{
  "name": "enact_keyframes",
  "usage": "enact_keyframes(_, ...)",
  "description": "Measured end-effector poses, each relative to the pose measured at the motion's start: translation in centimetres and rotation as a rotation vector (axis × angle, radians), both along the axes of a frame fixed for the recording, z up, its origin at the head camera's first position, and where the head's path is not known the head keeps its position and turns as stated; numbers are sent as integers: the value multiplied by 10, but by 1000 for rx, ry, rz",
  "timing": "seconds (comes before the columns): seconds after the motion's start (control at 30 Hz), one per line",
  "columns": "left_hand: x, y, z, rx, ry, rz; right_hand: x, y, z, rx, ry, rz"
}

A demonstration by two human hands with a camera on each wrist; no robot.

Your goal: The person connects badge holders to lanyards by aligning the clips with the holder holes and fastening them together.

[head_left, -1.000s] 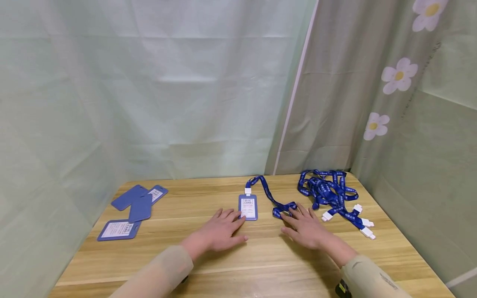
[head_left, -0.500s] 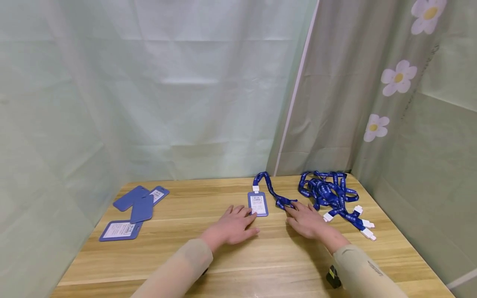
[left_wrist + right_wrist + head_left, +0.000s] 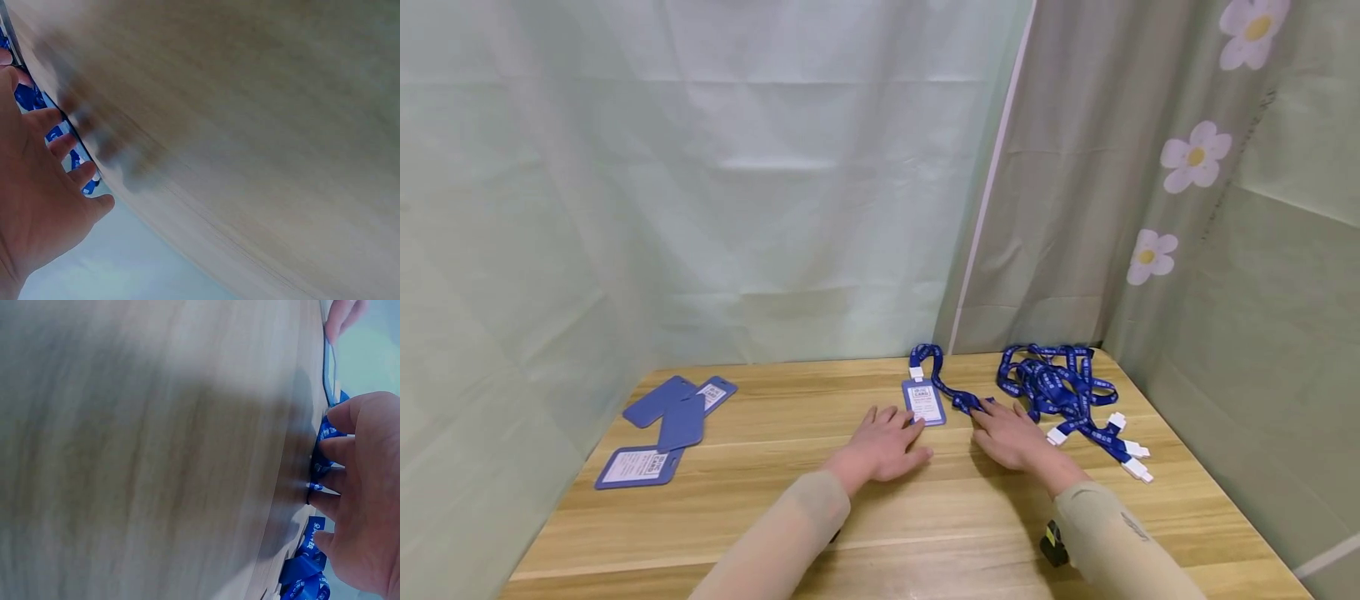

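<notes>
A blue ID card holder (image 3: 924,402) lies on the table in the head view, its white-printed card facing up. A blue lanyard (image 3: 938,367) is joined to its top by a white clip (image 3: 916,374). My left hand (image 3: 883,446) rests its outstretched fingertips at the holder's lower left corner. The fingers of my right hand (image 3: 1009,435) lie spread over the lanyard's gathered end, hiding part of it. In the right wrist view, blue lanyard ribbon (image 3: 324,447) shows by the right fingertips. Neither hand grips anything.
Several blue card holders (image 3: 682,422) lie overlapping at the table's left. Beyond my right hand sits a tangled pile of blue lanyards (image 3: 1052,385) with white clips (image 3: 1137,470). Curtains (image 3: 820,208) hang along the back and sides of the wooden table (image 3: 820,383).
The card holder has slid right and slightly back, with my left hand moving along. My right hand has moved a little back with the lanyard's end. The pile and the other holders stay put.
</notes>
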State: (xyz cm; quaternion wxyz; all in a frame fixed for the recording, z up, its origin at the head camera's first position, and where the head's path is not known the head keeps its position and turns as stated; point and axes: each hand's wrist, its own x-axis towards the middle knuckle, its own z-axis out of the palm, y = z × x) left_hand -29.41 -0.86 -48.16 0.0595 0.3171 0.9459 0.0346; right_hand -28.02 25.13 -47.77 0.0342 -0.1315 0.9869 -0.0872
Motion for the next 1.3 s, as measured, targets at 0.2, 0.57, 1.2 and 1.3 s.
enact_keyframes(0.2, -6, 2, 1, -19, 3, 17, -5, -1, -4, 7, 5, -24)
enact_keyframes(0.57, -8, 3, -5, -44, -23, 52, -3, -5, -14, -3, -5, -41)
enact_keyframes(1.2, -8, -2, -7, -7, -52, 44, 3, 3, -5, 49, 20, 14)
enact_keyframes(1.3, -6, -4, -5, -2, -57, 33, 7, 5, -1, 43, 39, 42)
